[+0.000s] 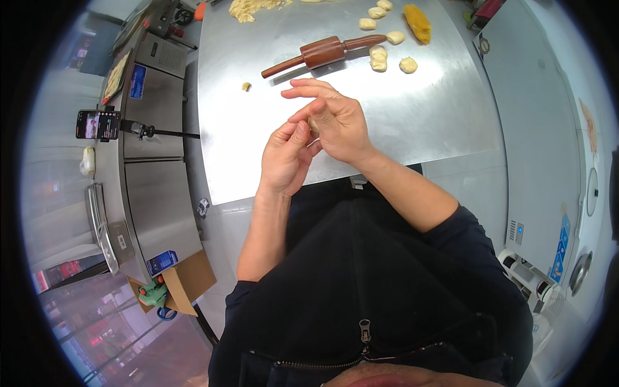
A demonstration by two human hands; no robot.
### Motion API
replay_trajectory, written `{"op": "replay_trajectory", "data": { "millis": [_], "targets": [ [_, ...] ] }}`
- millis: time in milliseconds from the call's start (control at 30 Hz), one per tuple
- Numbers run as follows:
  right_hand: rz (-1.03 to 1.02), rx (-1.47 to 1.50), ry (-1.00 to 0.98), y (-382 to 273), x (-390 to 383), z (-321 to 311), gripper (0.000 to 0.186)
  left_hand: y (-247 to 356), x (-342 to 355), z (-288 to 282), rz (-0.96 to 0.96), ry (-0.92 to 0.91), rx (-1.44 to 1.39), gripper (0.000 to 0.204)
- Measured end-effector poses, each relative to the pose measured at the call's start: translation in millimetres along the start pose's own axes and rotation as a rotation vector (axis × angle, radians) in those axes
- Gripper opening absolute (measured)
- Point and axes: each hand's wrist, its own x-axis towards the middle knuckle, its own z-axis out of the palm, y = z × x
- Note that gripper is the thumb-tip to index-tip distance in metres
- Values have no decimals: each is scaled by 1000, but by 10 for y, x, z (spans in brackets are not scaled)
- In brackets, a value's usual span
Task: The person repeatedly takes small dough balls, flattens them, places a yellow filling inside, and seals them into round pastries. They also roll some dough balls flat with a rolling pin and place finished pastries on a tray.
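Note:
Over the near part of the steel table, my two hands meet around a small pale piece of dough, mostly covered by fingers. My left hand pinches it between thumb and fingers. Against it lies my right hand, its fingers stretched out and apart. Just beyond them rests a brown rolling pin with a thick barrel. A small dough scrap lies to its left. Several dough pieces sit around its right handle, with another round one farther right.
A yellow lump lies at the table's far right, a mass of pale dough at the far left. Left of the table stand a phone on a mount, steel cabinets and a cardboard box. A white appliance flanks the right.

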Motion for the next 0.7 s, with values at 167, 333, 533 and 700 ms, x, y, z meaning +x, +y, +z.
{"op": "replay_trajectory", "data": {
  "millis": [167,333,533,700],
  "targets": [
    [26,-46,149,5,-9,-32,45,-50,14,59,81,37,133,45],
    [26,-5,123,41,-6,-78,50,-71,64,37,-3,46,150,43],
    [-18,-56,36,57,-7,-140,52,-158,92,30,62,22,145,42],
    [41,-90,135,56,-22,-190,47,-157,105,66,104,65,189,44]
  ]
}}
